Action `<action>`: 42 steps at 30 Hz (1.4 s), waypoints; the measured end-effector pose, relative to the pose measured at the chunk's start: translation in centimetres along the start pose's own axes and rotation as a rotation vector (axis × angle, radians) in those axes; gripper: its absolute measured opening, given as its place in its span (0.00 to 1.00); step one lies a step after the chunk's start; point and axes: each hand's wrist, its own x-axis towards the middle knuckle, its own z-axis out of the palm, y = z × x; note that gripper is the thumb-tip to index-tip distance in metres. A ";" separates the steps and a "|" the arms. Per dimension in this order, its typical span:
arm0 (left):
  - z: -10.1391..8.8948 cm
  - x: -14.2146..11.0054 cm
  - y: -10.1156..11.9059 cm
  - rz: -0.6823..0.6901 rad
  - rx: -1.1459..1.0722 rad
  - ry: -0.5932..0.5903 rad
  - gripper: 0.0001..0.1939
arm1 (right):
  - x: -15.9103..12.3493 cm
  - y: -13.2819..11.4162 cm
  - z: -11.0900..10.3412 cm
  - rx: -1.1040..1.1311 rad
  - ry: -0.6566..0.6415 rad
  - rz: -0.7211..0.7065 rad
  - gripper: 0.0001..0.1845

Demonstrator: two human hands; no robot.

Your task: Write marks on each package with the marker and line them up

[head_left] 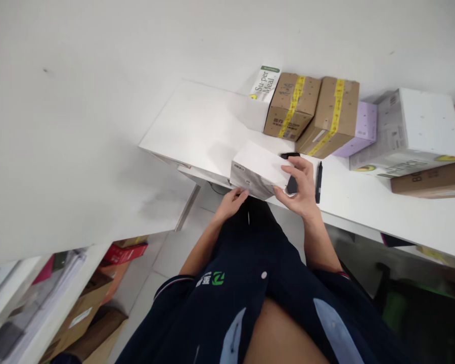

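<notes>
A white box (266, 161) with a grey pattern and a small barcode label on its front side is at the front edge of the white desk. My right hand (301, 189) grips its right end, thumb at the lower front edge and fingers bent over the far side. My left hand (232, 203) is just below the box's lower left edge, with fingers drawn together; whether it touches the box or the desk edge is unclear. Partly hidden behind my right hand lies a dark, flat object (292, 186). A black marker (319, 182) lies to the right of that hand.
Along the back of the desk (197, 126) stand a white "Super Meal" box (263, 96), two brown cartons (293, 103) with yellow tape, a lilac box (358, 134) and a large white box (428, 126) on a brown carton (432, 181). Shelves with cartons (79, 316) are at lower left.
</notes>
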 end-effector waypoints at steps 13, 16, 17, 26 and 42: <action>-0.5 -0.5 8.3 0.811 0.549 0.229 0.22 | 0.1 0.4 1.2 0.123 -0.065 0.112 0.46; 0.4 0.3 9.1 0.767 0.554 0.142 0.21 | -0.6 0.9 2.0 0.180 -0.074 0.264 0.55; 0.6 0.5 9.2 0.754 0.543 0.139 0.20 | -0.7 1.1 2.3 0.215 -0.065 0.301 0.56; 2.6 1.7 9.5 0.795 0.709 0.275 0.14 | 1.4 3.7 4.0 0.449 -0.037 0.294 0.44; 3.9 1.0 8.2 0.892 1.135 0.397 0.21 | -3.6 10.3 -4.4 -0.587 -0.227 0.878 0.30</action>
